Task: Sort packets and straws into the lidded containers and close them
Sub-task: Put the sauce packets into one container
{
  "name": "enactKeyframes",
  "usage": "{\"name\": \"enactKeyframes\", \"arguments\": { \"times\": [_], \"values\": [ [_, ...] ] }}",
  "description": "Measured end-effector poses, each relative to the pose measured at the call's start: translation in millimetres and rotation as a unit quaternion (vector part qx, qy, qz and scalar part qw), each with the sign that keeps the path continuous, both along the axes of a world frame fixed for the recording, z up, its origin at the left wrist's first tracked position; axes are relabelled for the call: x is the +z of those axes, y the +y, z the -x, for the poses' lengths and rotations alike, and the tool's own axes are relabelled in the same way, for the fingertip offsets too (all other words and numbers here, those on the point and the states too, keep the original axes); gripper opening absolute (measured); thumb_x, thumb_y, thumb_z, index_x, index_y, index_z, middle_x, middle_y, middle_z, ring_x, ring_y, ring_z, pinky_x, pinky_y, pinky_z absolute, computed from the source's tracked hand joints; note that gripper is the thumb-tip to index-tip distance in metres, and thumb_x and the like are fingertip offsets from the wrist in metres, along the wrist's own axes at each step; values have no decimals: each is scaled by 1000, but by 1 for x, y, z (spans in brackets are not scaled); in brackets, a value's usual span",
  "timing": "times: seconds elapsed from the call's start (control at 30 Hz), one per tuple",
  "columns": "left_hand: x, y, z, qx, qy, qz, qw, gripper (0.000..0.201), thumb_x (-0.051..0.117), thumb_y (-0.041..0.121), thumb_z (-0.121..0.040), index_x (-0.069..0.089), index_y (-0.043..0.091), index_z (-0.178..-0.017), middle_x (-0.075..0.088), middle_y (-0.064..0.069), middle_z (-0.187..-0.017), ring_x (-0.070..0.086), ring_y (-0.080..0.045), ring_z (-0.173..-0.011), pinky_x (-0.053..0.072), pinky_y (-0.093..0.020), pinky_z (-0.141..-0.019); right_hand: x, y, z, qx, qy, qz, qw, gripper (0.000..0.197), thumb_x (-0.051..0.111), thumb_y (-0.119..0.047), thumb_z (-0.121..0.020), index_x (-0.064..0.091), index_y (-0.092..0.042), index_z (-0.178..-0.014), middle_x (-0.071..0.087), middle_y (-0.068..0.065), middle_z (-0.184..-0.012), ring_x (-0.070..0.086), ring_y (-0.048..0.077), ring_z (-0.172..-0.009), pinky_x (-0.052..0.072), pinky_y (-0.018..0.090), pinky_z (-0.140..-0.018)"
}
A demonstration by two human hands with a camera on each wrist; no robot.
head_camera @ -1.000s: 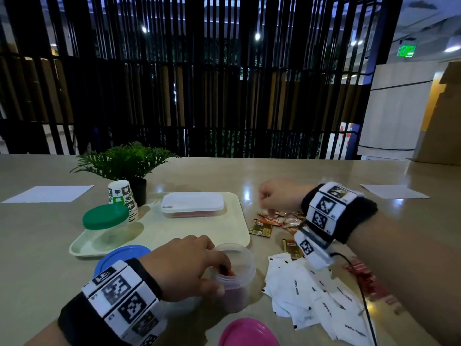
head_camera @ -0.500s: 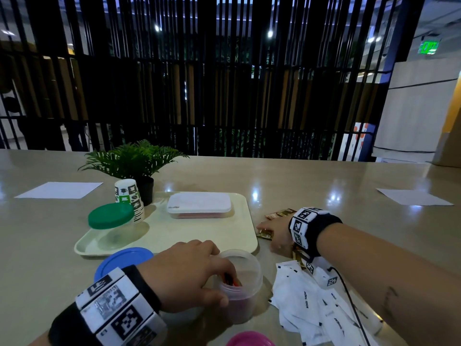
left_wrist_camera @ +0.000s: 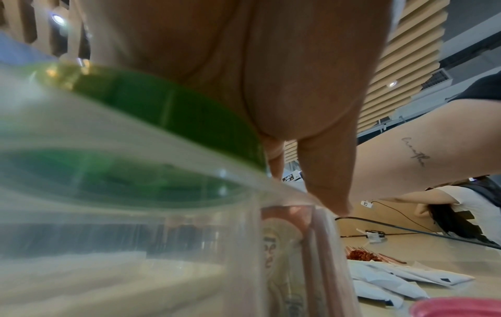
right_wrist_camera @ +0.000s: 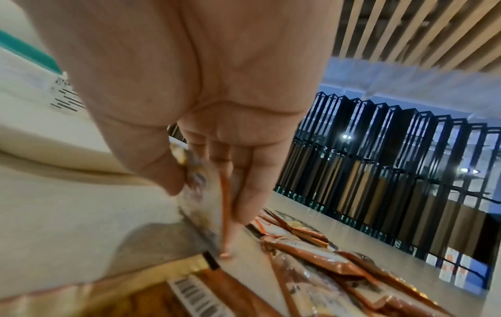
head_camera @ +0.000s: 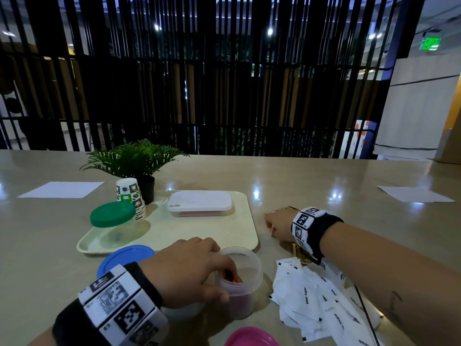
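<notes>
Black vertical slats close off the far side of a long beige table (head_camera: 287, 176), where a cream tray (head_camera: 232, 240) carries a clear tub with a green lid (head_camera: 112, 215) and a flat white lidded box (head_camera: 200, 204), with a stack of paper cups (head_camera: 129, 196) and a small potted plant (head_camera: 136, 159) just behind the tray's far left corner. Near the front edge stands an open clear container (head_camera: 243, 278), and the left hand (head_camera: 185, 269) grips it: thumb against the near wall, fingers curled over the rim with their tips down inside, touching the reddish packets that stand in it. A blue lid (head_camera: 124, 257) lies just left of that hand and a pink lid (head_camera: 250, 337) sits at the bottom edge. To the right of the tray the right hand (head_camera: 279, 224) reaches down onto a loose pile of copper-brown packets (right_wrist_camera: 320, 255); in the right wrist view its thumb and fingertips (right_wrist_camera: 249, 199) pinch one packet (right_wrist_camera: 208, 206), which hangs tilted between them with its lower edge touching the table beside the others. White sugar packets (head_camera: 314, 303) lie scattered under the right forearm, between the open container and the table's edge. Two white paper sheets (head_camera: 62, 189) lie well apart at the far left and far right.
</notes>
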State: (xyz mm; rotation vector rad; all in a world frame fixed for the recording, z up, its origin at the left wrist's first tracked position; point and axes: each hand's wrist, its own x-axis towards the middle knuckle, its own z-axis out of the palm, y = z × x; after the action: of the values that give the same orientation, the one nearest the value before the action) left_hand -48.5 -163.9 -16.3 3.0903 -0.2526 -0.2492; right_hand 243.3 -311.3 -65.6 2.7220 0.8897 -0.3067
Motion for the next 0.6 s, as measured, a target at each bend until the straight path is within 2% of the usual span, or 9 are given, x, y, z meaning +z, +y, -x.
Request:
{"name": "enactKeyframes", "arguments": {
  "times": [0.07, 0.1, 0.2, 0.27, 0.33, 0.4, 0.47, 0.53, 0.6],
  "values": [
    [0, 0, 0, 0, 1, -2, 1000, 44, 51, 62, -89, 40, 53, -131, 37, 11, -141, 36, -12, -125, 33, -32, -104, 24, 0, 42, 10, -7, -38, 999, 29, 57, -19, -86, 58, -20, -115, 60, 2, -113, 60, 23, -99, 50, 33, -84],
    [-1, 0, 0, 1, 2, -3, 1000, 44, 51, 62, -89, 40, 53, -131, 37, 11, -141, 36, -12, -126, 33, -32, -104, 33, -2, 55, 21, -2, -60, 998, 31, 54, -16, -88, 59, -17, -118, 60, 4, -117, 58, 23, -101, 49, 31, -85],
    [-1, 0, -1, 3, 2, -5, 1000, 45, 51, 62, -89, 40, 53, -132, 37, 10, -142, 36, -13, -126, 33, -33, -105, 46, -9, 58, 2, 13, -117, 993, 29, 59, -13, -87, 65, -12, -116, 60, 1, -111, 52, 16, -90, 45, 24, -71],
    [-2, 0, -1, 2, 1, -9, 1000, 46, 51, 62, -89, 40, 52, -132, 37, 9, -141, 36, -14, -126, 33, -34, -104, 56, -15, 63, -5, 26, -179, 984, 23, 66, -12, -84, 68, -11, -106, 59, -1, -101, 54, 14, -87, 50, 27, -74],
    [-3, 1, -1, 2, -1, -11, 1000, 45, 50, 62, -89, 40, 52, -131, 37, 9, -141, 37, -14, -125, 34, -34, -104, 66, -21, 67, 4, 45, -241, 969, 19, 74, -12, -79, 66, -12, -96, 60, 1, -99, 57, 15, -86, 52, 30, -77],
    [-4, 1, -2, 1, -7, -12, 1000, 45, 51, 63, -88, 40, 53, -130, 38, 9, -139, 38, -14, -125, 35, -35, -104, 75, -26, 72, 4, 77, -289, 954, 24, 77, -9, -76, 60, -18, -90, 63, 2, -95, 59, 16, -78, 50, 28, -65],
    [-5, 2, -2, 1, -12, -10, 1000, 44, 52, 63, -87, 41, 53, -129, 40, 9, -138, 39, -15, -124, 35, -35, -103, 80, -30, 76, -4, 125, -323, 938, 34, 76, -4, -76, 57, -21, -99, 63, 1, -85, 59, 15, -68, 48, 23, -56],
    [-6, 2, -3, 1, -16, -9, 1000, 44, 53, 63, -87, 42, 53, -129, 41, 9, -136, 40, -15, -123, 36, -35, -103, 88, -34, 86, 12, 160, -340, 927, 43, 75, 0, -77, 56, -21, -109, 61, -1, -78, 58, 14, -63, 47, 24, -57],
    [-6, 2, -3, 4, -13, -11, 1000, 45, 53, 62, -87, 42, 53, -129, 40, 9, -137, 40, -15, -123, 36, -35, -102, 93, -36, 96, 30, 183, -351, 918, 45, 74, 1, -77, 56, -20, -112, 61, 0, -75, 58, 13, -62, 47, 27, -59]
  ]
}}
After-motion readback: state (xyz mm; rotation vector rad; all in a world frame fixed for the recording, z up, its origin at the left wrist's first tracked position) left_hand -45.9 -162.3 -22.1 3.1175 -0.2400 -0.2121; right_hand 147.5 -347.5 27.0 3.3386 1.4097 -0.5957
